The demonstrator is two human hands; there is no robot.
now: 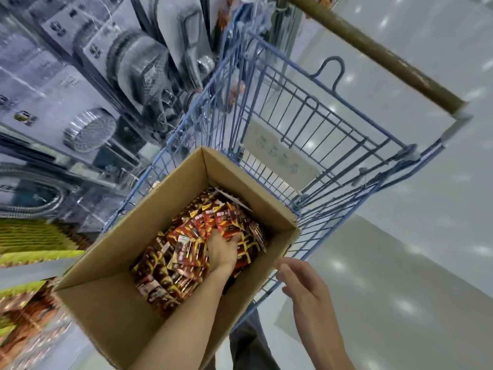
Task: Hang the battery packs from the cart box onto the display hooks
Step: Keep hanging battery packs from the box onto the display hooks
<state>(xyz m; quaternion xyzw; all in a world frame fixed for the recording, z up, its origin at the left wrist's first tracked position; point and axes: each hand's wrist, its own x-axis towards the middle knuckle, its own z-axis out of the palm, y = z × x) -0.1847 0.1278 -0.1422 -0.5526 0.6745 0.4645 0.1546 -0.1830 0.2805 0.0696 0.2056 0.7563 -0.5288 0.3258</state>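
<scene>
An open cardboard box (106,303) sits in a blue wire cart (320,134). It holds a loose pile of several red, yellow and black battery packs (181,263). My left hand (222,252) reaches down into the box and lies on the pile. Its fingers curl into the packs and their tips are hidden among them. My right hand (301,287) hovers outside the box, just past its right wall and above the cart's rim. Its fingers are relaxed and hold nothing. No display hook shows clearly.
Packaged shower heads (88,132) hang on the shelving to the left of the cart. Blurred yellow and red goods (26,316) fill the lower left. The cart's brown handle (373,52) crosses the upper right. Shiny pale floor (413,236) lies to the right.
</scene>
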